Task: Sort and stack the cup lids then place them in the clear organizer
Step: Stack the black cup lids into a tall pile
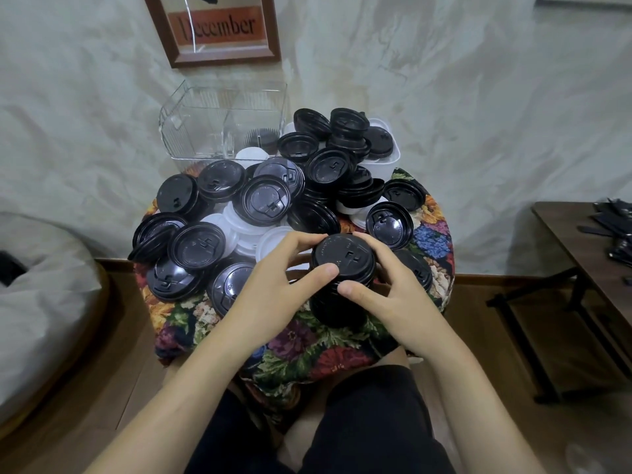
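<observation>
Both hands, left hand (273, 289) and right hand (386, 292), wrap around a stack of black lids (342, 278) at the floral table's (307, 350) near edge (clear organizer (222, 124) sits behind the loose lids).

Floral cloth, framed print and furniture around it

A multicoloured floral woven cloth (307, 347) covers the round tabletop. Behind it, a brown wood-framed print (219, 29) reading "December" hangs on the pale mottled wall. A grey fabric cushion (44, 302) lies at the left on the brown wooden floor (113, 371). A dark wooden side table (578, 241) at the right carries flat black strips (615, 224).
</observation>
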Demonstrator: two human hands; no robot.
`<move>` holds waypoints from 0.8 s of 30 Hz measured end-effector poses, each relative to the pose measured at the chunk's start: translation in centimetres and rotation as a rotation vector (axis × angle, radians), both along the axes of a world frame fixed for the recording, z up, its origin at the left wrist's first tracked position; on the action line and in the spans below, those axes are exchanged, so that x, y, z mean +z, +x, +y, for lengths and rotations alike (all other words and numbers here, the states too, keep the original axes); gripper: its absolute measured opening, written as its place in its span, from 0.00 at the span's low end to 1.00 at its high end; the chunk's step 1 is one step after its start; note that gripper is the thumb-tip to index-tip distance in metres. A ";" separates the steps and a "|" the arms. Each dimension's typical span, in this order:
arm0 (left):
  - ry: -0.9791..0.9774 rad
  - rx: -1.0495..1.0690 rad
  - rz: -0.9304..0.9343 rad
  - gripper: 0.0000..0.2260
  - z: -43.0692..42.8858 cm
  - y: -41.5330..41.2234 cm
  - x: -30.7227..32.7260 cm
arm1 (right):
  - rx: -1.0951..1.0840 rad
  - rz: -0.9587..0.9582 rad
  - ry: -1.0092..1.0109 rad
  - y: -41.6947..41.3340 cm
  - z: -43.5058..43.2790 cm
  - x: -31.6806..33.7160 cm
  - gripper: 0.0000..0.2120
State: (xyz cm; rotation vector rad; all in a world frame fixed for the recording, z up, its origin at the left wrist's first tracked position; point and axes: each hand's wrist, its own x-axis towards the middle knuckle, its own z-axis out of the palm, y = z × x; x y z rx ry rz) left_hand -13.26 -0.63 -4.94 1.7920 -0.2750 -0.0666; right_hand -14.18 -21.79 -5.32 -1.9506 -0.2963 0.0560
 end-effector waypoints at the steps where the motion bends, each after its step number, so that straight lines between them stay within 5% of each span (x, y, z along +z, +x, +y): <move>1: 0.004 -0.024 0.001 0.19 0.1 -0.1 0.0 | -0.002 0.002 0.002 0.0 0.0 0.1 0.35; 8: 0.108 -0.086 -0.003 0.34 0.4 -0.2 -0.7 | 0.008 -0.003 0.005 0.2 -0.2 0.2 0.35; 24: 0.087 -0.060 -0.007 0.34 0.4 0.3 -1.7 | 0.012 0.015 0.015 0.6 -0.2 0.5 0.33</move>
